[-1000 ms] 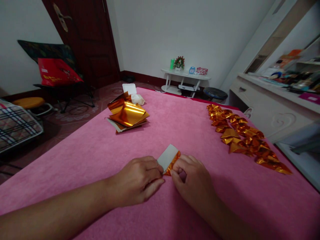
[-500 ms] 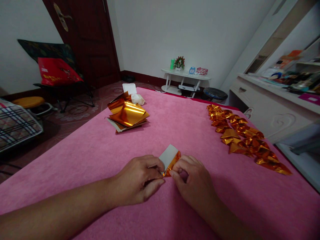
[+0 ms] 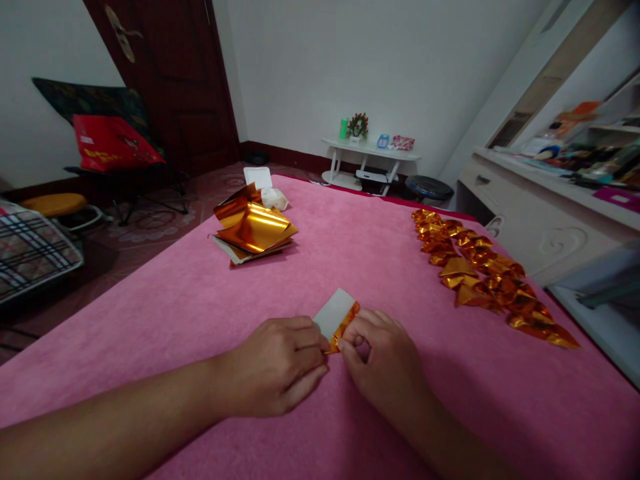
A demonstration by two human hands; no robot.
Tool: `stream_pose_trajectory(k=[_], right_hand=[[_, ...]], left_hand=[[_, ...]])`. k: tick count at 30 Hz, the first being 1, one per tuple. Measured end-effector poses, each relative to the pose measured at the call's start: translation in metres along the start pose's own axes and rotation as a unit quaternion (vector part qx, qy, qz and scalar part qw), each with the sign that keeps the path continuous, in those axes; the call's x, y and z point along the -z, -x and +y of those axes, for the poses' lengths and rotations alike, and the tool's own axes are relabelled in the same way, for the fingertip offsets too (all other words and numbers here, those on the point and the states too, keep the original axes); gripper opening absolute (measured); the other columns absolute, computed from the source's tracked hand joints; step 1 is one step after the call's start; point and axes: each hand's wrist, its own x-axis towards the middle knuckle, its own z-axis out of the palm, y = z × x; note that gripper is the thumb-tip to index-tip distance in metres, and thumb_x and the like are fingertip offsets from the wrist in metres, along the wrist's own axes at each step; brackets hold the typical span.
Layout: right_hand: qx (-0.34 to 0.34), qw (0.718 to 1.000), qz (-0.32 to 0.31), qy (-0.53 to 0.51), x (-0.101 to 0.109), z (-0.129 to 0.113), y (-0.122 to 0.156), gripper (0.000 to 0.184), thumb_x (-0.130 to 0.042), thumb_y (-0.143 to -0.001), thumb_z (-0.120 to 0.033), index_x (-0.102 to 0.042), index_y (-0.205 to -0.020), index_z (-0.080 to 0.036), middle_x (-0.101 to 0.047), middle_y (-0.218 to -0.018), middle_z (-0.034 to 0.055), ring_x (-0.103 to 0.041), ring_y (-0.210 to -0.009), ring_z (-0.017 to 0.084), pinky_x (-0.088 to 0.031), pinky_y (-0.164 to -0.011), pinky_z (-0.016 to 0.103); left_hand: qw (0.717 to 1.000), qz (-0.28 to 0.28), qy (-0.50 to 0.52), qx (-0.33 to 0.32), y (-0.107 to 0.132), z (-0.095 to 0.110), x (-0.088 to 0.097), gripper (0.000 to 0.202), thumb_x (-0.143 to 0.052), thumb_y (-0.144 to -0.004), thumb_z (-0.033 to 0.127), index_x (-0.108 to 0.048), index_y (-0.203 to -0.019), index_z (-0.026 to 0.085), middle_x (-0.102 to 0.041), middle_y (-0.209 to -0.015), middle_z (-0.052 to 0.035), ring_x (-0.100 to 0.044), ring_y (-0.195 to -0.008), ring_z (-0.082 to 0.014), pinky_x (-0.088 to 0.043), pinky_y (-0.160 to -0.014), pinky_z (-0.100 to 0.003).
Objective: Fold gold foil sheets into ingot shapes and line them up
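Note:
A small sheet of gold foil paper [image 3: 334, 313] lies on the pink cloth between my hands, its pale grey back facing up. Along its right edge runs a folded strip of shiny gold. My left hand [image 3: 280, 367] is closed, fingertips pressed together on the paper's lower left corner. With thumb and bent forefinger, my right hand [image 3: 383, 350] pinches the gold strip at the lower right. The fingers hide part of the paper's lower end.
A loose stack of gold foil sheets [image 3: 257, 230] sits at the far left of the pink-covered table [image 3: 350, 247], by a white open box [image 3: 257, 177]. Rows of folded gold foil pieces [image 3: 470, 260] line the right side. A white cabinet [image 3: 540, 227] stands beyond them.
The fingers of my left hand have drawn together and flattened onto the paper's lower corner. My right hand keeps its pinch in nearly the same place.

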Motion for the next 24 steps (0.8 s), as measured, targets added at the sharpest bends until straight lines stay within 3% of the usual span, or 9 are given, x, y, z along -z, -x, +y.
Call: stream_pose_trajectory(k=[6, 11, 17, 24], right_hand=[[0.006, 1.0, 0.001, -0.006, 0.0, 0.001, 0.001, 0.021, -0.055, -0.07, -0.01, -0.04, -0.059, -0.019, -0.052, -0.068, -0.0007, -0.045, -0.07, 0.016, -0.029, -0.064, 0.028], [0.012, 1.0, 0.011, -0.023, 0.0, 0.001, 0.002, 0.018, -0.055, -0.071, -0.009, -0.044, -0.062, -0.019, -0.053, -0.069, -0.001, -0.046, -0.07, 0.015, -0.03, -0.064, 0.028], [-0.003, 0.999, 0.001, -0.044, 0.003, 0.002, 0.003, 0.013, -0.059, -0.074, -0.009, -0.052, -0.07, -0.02, -0.055, -0.069, -0.0022, -0.048, -0.07, 0.015, -0.031, -0.064, 0.028], [0.083, 0.991, -0.034, 0.103, 0.007, -0.001, 0.021, 0.013, -0.055, -0.081, -0.01, -0.059, -0.074, -0.02, -0.058, -0.077, 0.0028, -0.048, -0.073, 0.019, -0.031, -0.065, 0.032]], left_hand=[[0.998, -0.021, 0.036, 0.048, -0.001, 0.0, 0.0, 0.026, -0.046, -0.088, 0.02, -0.057, -0.11, 0.015, -0.062, -0.095, -0.0081, -0.056, -0.087, -0.0186, -0.047, -0.079, -0.034], [0.997, -0.05, 0.029, 0.058, -0.003, 0.001, -0.002, 0.02, -0.045, -0.089, 0.023, -0.063, -0.097, 0.016, -0.059, -0.099, -0.0077, -0.054, -0.09, -0.0189, -0.047, -0.081, -0.034], [0.997, -0.048, 0.023, 0.058, -0.007, 0.006, -0.003, 0.021, -0.043, -0.09, 0.02, -0.063, -0.094, 0.015, -0.06, -0.1, -0.0074, -0.054, -0.089, -0.0191, -0.046, -0.081, -0.034], [0.997, -0.056, 0.004, 0.057, -0.008, 0.006, -0.001, 0.022, -0.043, -0.09, 0.021, -0.064, -0.09, 0.017, -0.064, -0.089, -0.006, -0.055, -0.084, -0.0186, -0.046, -0.079, -0.035]])
